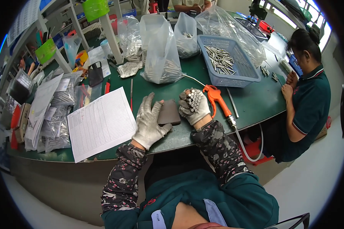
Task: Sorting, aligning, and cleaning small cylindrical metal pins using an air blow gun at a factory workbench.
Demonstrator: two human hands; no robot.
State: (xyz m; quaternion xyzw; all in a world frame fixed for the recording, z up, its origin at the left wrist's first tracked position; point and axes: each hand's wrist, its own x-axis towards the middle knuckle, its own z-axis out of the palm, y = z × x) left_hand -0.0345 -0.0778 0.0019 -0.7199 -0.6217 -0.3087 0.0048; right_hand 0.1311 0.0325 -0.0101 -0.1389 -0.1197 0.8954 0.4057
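My right hand (195, 106), in a grey-white work glove, is closed around a bundle of metal pins (194, 100), whose round ends face up. My left hand (150, 124), gloved the same way with some fingertips bare, lies flat with its fingers spread. Its thumb side is beside a brown-grey block (169, 113) that rests on the green table between my hands. Right of my right hand lies an orange air blow gun (217, 98) with a thin nozzle and a pale hose.
A blue plastic basket (233, 78) of loose metal pins stands beyond my right hand. Plastic bags (162, 57) of pins stand at the back. A printed sheet (101, 124) and bagged parts (55, 122) lie at left. A co-worker (307, 99) works at the right.
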